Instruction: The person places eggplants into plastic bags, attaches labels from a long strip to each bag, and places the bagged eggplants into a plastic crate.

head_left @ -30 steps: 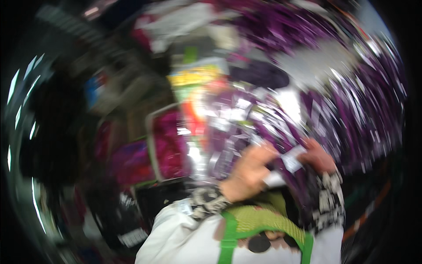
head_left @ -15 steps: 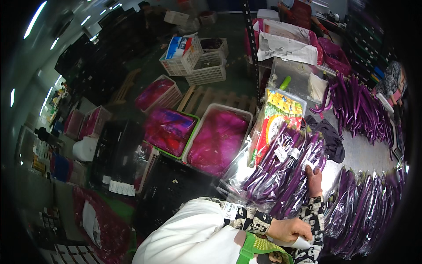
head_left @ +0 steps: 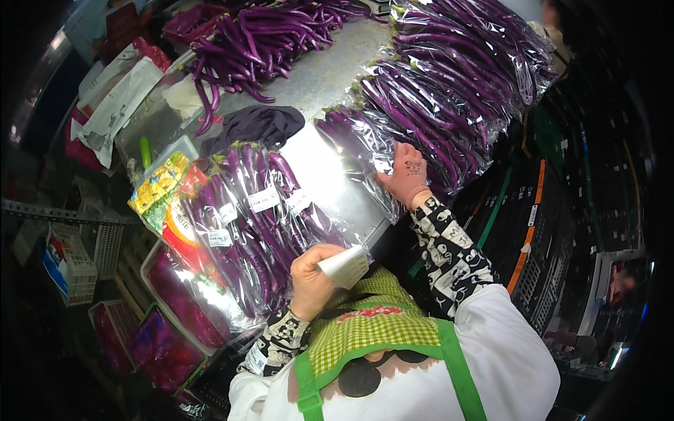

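My left hand [head_left: 312,279] is closed on a small white label slip [head_left: 345,266], close to my chest above a green checked apron [head_left: 365,330]. Just beyond it lies a pile of clear bags of long purple eggplants [head_left: 253,224], each with a white sticker. My right hand [head_left: 406,175] reaches forward and rests flat on another heap of bagged purple eggplants [head_left: 435,105] on the metal table [head_left: 330,70]. Both forearms wear black-and-white patterned sleeves.
Loose unbagged eggplants [head_left: 260,42] lie at the table's far left beside a dark cloth [head_left: 260,125]. Colourful packets [head_left: 165,189] sit left of the bags. Bins of pink-purple contents [head_left: 175,295] and a white crate [head_left: 70,259] stand lower left. Black crates [head_left: 554,231] stack on the right.
The view has swung sharply, so the table now fills the top. My right hand has gone from the near bags onto the far heap of bagged eggplants. My left hand still holds the slip.
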{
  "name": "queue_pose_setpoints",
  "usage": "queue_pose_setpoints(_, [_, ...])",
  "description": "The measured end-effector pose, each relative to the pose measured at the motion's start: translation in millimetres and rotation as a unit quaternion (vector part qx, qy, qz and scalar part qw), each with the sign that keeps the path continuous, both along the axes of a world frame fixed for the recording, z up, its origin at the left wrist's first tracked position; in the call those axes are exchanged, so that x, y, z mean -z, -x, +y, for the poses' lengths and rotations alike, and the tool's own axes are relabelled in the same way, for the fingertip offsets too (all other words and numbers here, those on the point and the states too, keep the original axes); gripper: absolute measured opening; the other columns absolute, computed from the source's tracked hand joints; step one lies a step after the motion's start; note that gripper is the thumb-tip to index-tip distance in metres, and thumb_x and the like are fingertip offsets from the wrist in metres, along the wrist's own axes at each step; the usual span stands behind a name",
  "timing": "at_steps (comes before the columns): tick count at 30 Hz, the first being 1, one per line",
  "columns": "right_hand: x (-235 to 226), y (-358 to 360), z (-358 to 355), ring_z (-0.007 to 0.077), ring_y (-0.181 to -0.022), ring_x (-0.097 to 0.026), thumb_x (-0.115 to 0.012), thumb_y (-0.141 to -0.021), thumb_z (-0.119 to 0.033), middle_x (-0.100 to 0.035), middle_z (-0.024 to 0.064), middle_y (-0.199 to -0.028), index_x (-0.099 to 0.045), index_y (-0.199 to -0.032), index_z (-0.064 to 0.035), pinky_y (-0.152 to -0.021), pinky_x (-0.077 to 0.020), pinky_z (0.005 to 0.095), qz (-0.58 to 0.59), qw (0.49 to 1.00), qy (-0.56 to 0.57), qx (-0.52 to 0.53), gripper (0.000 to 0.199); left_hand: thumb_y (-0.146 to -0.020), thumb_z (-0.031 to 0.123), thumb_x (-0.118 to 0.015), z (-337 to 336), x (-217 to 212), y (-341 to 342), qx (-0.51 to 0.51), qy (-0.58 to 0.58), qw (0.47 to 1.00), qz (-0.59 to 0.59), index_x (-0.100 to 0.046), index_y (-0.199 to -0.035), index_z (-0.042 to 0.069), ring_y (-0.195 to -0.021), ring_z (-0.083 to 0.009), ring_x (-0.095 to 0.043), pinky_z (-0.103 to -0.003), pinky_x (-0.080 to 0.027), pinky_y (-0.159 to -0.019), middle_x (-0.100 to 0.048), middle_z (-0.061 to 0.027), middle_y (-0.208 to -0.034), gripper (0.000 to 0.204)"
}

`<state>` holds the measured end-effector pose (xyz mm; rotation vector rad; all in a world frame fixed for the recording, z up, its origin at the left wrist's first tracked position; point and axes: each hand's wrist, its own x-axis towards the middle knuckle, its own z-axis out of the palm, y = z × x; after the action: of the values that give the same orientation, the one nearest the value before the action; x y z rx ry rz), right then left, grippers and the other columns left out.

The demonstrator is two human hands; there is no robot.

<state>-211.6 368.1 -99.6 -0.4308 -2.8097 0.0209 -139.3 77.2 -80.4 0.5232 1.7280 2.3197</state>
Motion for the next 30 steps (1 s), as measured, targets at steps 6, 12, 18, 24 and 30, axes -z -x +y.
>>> queue_pose_setpoints(6, [-21,15,-1,0.0324,-0.114,-0.055,-0.075,-0.070,-0.055,-0.057,0.0150,-0.121,-0.048,-0.128,-0.0050,-0.093,-0.0409,0.0496,-0.265,0.963,-0.019,0.048,0.081,-0.081,-0.003,-0.071,23,-16,-5,0.029,0.043,0.999,0.019,-0.071,-0.088,0.000,-0.085,-0.0175,-0.065,-0.029,-0.052,-0.076,-0.070,-0.0086,-0.093,0.007])
queue_pose_setpoints(12, [-67,35,14,0.0361,-0.106,-0.065,-0.072,-0.072,-0.042,-0.067,0.0239,-0.111,-0.062,-0.110,0.0024,-0.094,-0.0493,0.0390,-0.225,0.961,0.162,-0.015,0.059,-0.080,-0.002,-0.072,35,-22,-3,0.028,0.070,0.995,0.070,-0.071,-0.088,0.000,-0.087,-0.0188,-0.065,-0.030,-0.051,-0.077,-0.068,-0.0087,-0.095,0.009])
queue_pose_setpoints(18, [-56,-32,-10,0.0360,-0.100,-0.065,-0.076,-0.072,-0.038,-0.066,0.0213,-0.107,-0.060,-0.117,-0.0024,-0.089,-0.0505,0.0413,-0.090,0.928,0.349,-0.091,0.059,-0.080,-0.001,-0.071,44,-34,-3,0.009,0.039,0.999,-0.021,-0.071,-0.093,0.000,-0.087,-0.0210,-0.066,-0.030,-0.051,-0.077,-0.068,-0.0097,-0.095,0.013])
queue_pose_setpoints(24, [32,-74,-18,0.0346,-0.107,-0.054,-0.073,-0.070,-0.056,-0.055,0.0171,-0.113,-0.052,-0.127,-0.0067,-0.091,-0.0393,0.0490,-0.213,0.960,0.120,-0.137,0.078,-0.092,0.000,-0.062,48,-7,9,0.002,0.029,0.999,-0.041,-0.071,-0.098,-0.001,-0.079,-0.0106,-0.065,-0.023,-0.052,-0.071,-0.071,-0.0040,-0.088,0.010])
queue_pose_setpoints(30, [-55,-73,-31,0.0169,-0.096,-0.056,-0.074,-0.087,-0.028,-0.060,0.0081,-0.107,-0.056,-0.125,-0.0002,-0.082,-0.0451,0.0323,-0.045,0.789,0.593,-0.156,0.051,-0.095,0.009,-0.066,49,4,23,0.002,-0.008,0.989,-0.149,-0.067,-0.095,-0.001,-0.077,-0.0061,-0.063,-0.021,-0.051,-0.069,-0.069,-0.0019,-0.087,0.010])
